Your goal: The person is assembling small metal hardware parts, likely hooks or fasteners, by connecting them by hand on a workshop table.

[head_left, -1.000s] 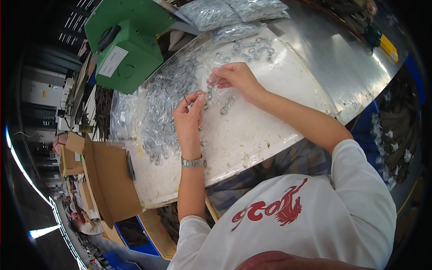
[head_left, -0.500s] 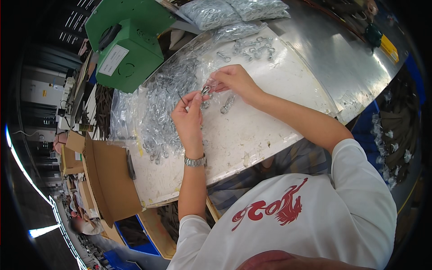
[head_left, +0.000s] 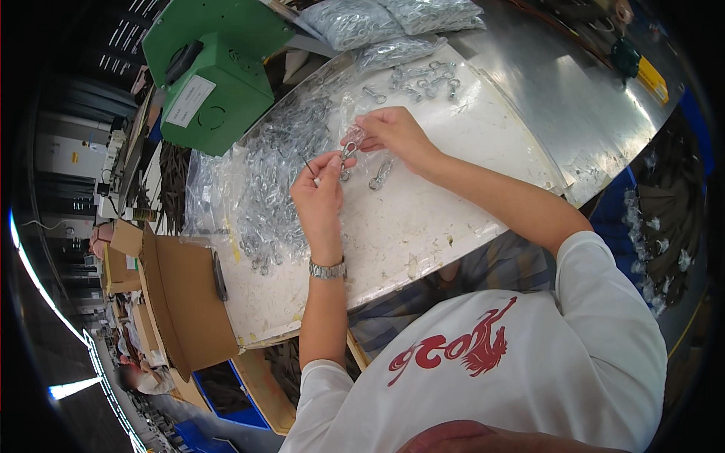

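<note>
My left hand (head_left: 319, 198), with a metal watch on its wrist, pinches a silvery metal hook (head_left: 349, 149) with a loop at its upper end. A thin dark rod (head_left: 306, 161) sticks out from the fingers of the same hand. Just to the right and above, my right hand (head_left: 399, 137) grips a small clear plastic bag (head_left: 353, 136) between thumb and fingers, close to the hook's loop. Below the right hand, a bagged metal hook (head_left: 380, 177) lies on the white tabletop (head_left: 408, 226). A heap of bagged hooks (head_left: 272, 162) spreads beyond and left of my left hand.
A green machine (head_left: 219, 83) stands at the far left of the table. Full bags of metal parts (head_left: 355, 23) and loose hooks (head_left: 427, 79) lie at the back. An open cardboard box (head_left: 189, 302) is by the left edge; a shiny metal surface (head_left: 559, 90) adjoins the right.
The hook's loop now shows more clearly above my left fingers, and the left hand has shifted very slightly. My right hand remains almost in place.
</note>
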